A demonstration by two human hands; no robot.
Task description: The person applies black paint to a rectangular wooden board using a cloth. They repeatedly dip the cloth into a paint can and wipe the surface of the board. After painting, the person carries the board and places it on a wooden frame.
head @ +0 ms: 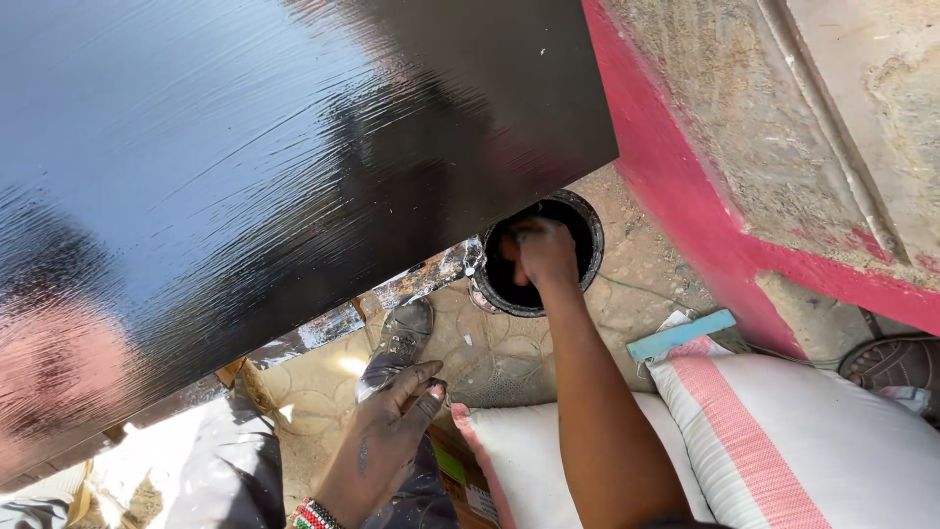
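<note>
A large board point(255, 167) coated in wet glossy black paint fills the upper left. Below its lower right corner stands a round paint can point(590, 257) holding black paint. My right hand point(540, 251) reaches down into the can with fingers closed; what it grips is hidden, though a dark handle seems to run under the fingers. My left hand point(392, 421) hangs low near my knee, fingers loosely apart and holding nothing, paint smudges on its skin. A beaded bracelet point(311, 515) circles that wrist.
A rough wall with a pink-red painted base point(705, 216) runs down the right. White sacks with pink stripes point(774, 441) lie at the lower right, a light blue strip point(681, 334) beside them. My shoe point(401, 338) rests on the dirt ground. A tyre edge point(896, 362) shows far right.
</note>
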